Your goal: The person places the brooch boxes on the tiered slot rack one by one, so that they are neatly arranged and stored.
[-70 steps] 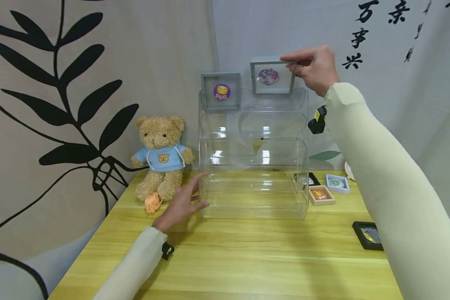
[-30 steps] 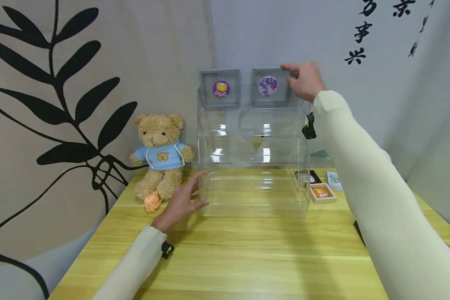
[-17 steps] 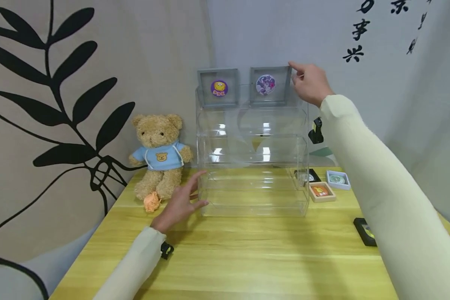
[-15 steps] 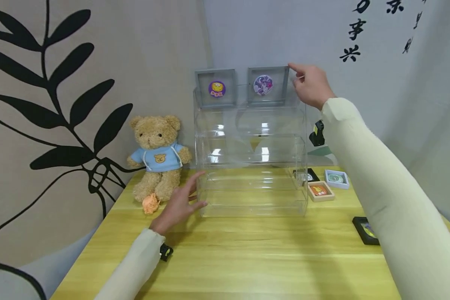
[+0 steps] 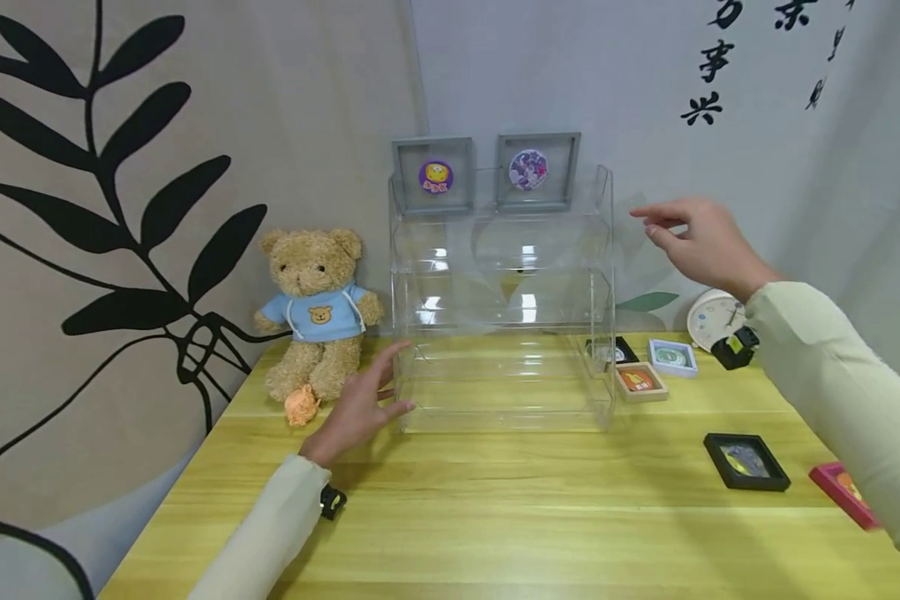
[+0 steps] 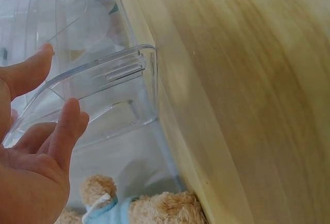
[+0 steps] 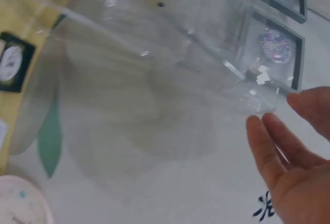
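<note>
A clear stepped acrylic display rack (image 5: 504, 325) stands on the wooden table. Two grey square frames lean upright side by side on its top tier: the left frame (image 5: 433, 200) has a yellow-and-purple round badge, the right frame (image 5: 537, 198) a purple-and-white one. My left hand (image 5: 356, 417) is at the rack's lower left side, thumb in front and fingers outstretched along the side panel; the left wrist view shows the hand (image 6: 38, 147) beside the clear panel. In the air right of the rack hangs my right hand (image 5: 708, 242), fingers loosely extended, holding nothing.
A teddy bear (image 5: 318, 308) sits left of the rack, an orange fluffy ball (image 5: 302, 406) at its feet. To the right lie a black frame (image 5: 624, 350), a white frame (image 5: 672, 357), a wooden frame (image 5: 640, 382), another black frame (image 5: 747, 461) and a pink frame (image 5: 843, 496). A round clock (image 5: 711, 318) stands behind.
My right hand has set the right grey frame down on the top tier, touched its upper corner, let go and moved right and down. The left hand has stayed at the rack's side.
</note>
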The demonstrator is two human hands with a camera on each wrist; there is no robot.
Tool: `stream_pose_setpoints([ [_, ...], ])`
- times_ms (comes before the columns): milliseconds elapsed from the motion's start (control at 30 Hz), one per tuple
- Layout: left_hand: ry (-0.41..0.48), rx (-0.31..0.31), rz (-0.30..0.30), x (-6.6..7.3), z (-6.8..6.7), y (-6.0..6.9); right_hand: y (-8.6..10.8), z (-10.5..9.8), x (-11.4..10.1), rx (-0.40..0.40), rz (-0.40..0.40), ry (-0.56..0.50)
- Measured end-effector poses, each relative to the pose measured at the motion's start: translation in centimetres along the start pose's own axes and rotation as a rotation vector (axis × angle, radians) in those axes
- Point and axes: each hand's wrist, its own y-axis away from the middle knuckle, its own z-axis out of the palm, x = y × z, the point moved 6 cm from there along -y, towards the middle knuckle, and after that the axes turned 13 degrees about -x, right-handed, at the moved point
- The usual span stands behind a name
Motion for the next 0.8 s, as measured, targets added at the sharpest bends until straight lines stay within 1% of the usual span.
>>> stream_pose_setpoints([
  [100,-0.009,-0.001,0.004,-0.1,0.1,0.0,1.8,0.7,1.5,-0.051,0.013,0.005],
  [233,-0.017,0.000,0.011,0.0,0.1,0.0,3.9,1.8,3.3,-0.124,0.020,0.077],
  [367,-0.025,0.004,0.009,0.2,0.0,0.0,6.1,3.5,5.2,-0.221,-0.020,0.140],
  [500,-0.032,0.001,0.015,0.4,0.0,0.0,8.6,5.8,7.4,-0.323,-0.059,0.137],
  [600,-0.032,-0.002,0.019,0.4,0.1,0.0,10.5,7.8,9.5,-0.440,-0.034,0.106],
  [733,-0.029,-0.001,0.014,0.3,0.0,0.0,12.8,10.2,12.3,-0.597,0.038,0.092],
  [800,-0.025,0.003,0.015,0.3,0.0,0.1,13.7,10.9,13.4,-0.638,0.062,0.101],
])
